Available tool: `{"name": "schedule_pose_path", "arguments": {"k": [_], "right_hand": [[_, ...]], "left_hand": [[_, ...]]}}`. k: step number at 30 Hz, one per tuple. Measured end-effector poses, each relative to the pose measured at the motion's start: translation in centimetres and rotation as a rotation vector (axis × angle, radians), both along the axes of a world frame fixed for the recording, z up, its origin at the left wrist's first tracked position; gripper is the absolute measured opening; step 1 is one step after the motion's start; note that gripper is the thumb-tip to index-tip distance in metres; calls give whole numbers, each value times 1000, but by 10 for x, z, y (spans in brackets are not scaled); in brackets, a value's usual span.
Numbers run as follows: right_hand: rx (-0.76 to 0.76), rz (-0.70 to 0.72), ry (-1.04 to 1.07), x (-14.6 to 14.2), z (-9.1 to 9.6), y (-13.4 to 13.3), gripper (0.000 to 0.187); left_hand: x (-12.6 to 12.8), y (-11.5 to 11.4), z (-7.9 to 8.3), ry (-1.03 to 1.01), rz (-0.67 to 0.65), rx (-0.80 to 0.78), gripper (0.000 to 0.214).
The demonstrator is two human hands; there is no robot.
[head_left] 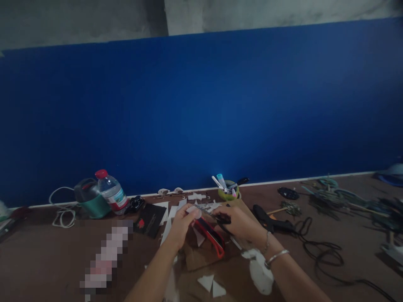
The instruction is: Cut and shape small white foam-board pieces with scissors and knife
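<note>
My left hand [182,224] is closed, pinching a small whitish piece [196,213] that looks like paper or thin plastic. In my right hand [241,222] is a pair of scissors [224,217] with dark handles, its blades pointing left toward that piece. Whether the blades touch it I cannot tell. Below and between both hands lies a red utility knife [217,243] over brown cardboard [195,258]. White paper scraps [206,282] are strewn around, and a larger white piece [260,272] rests under my right wrist.
A green cup of pens [227,194] stands near the blue wall [201,117]. Rightward lie a black glue gun [277,224], its looping cord [327,260] and tangled greenish stems [352,201]. A red-capped bottle [113,193], white cable [64,216] and black packet [150,220] are leftward.
</note>
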State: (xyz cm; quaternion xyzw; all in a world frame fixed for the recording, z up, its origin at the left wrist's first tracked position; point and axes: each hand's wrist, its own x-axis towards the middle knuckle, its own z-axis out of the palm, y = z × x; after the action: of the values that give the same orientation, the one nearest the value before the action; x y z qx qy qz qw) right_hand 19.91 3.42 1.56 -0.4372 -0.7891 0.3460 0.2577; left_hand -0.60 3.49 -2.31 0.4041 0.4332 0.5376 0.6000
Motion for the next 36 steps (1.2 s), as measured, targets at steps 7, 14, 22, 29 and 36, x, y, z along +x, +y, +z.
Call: {"name": "schedule_pose_path", "arguments": {"k": [7, 14, 22, 29, 36], "right_hand": [[4, 9, -8, 1, 0, 0, 25], [9, -13, -27, 1, -1, 1, 25], [22, -24, 6, 0, -4, 2, 23], [2, 35, -26, 1, 4, -2, 26], [-22, 66, -7, 6, 2, 0, 32]], "left_hand": [[0, -1, 1, -54, -25, -10, 30], [-1, 0, 3, -34, -42, 16, 23], [2, -1, 5, 38, -10, 37, 23], [1, -4, 9, 111, -46, 76, 17], [0, -5, 9, 88, -72, 58, 19]]}}
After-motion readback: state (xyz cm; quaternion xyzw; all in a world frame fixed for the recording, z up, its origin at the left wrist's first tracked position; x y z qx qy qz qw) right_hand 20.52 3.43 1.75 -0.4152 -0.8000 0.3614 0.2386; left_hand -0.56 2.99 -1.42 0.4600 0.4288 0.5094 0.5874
